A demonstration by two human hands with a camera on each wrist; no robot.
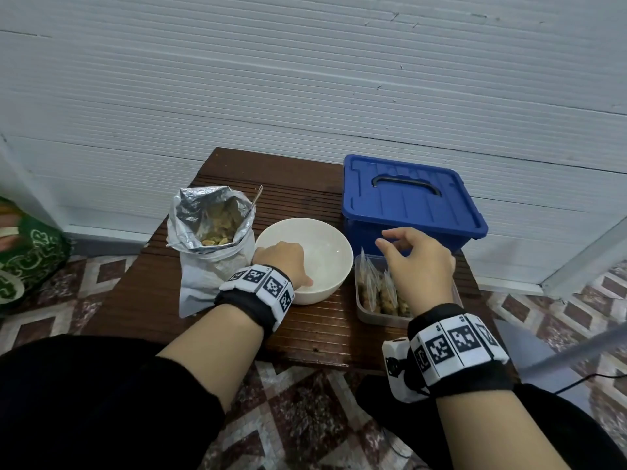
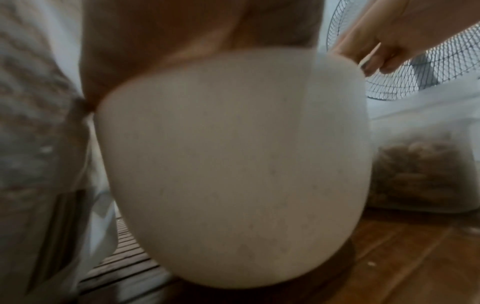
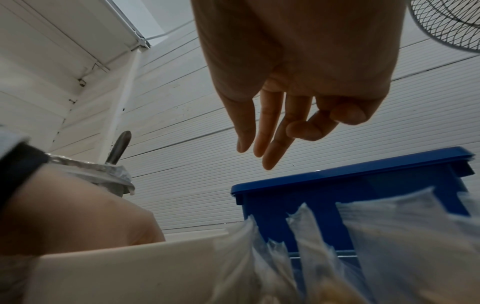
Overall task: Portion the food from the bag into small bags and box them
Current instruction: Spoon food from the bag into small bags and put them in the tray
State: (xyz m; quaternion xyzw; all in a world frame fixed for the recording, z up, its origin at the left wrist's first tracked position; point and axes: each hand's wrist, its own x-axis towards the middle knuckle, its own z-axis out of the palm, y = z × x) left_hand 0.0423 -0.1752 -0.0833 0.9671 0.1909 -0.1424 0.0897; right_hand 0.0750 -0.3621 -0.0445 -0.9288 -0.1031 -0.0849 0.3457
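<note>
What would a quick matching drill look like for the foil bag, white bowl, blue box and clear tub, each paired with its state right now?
Things:
1. foil bag
2. white bowl
3. blue box
4. clear tub

States:
A. lid on, handle flat
B. left hand resting on its rim
C. open at the top, spoon handle sticking out
D. small filled bags standing inside, right hand above

Pairs: 1-C, 2-B, 3-A, 4-D
</note>
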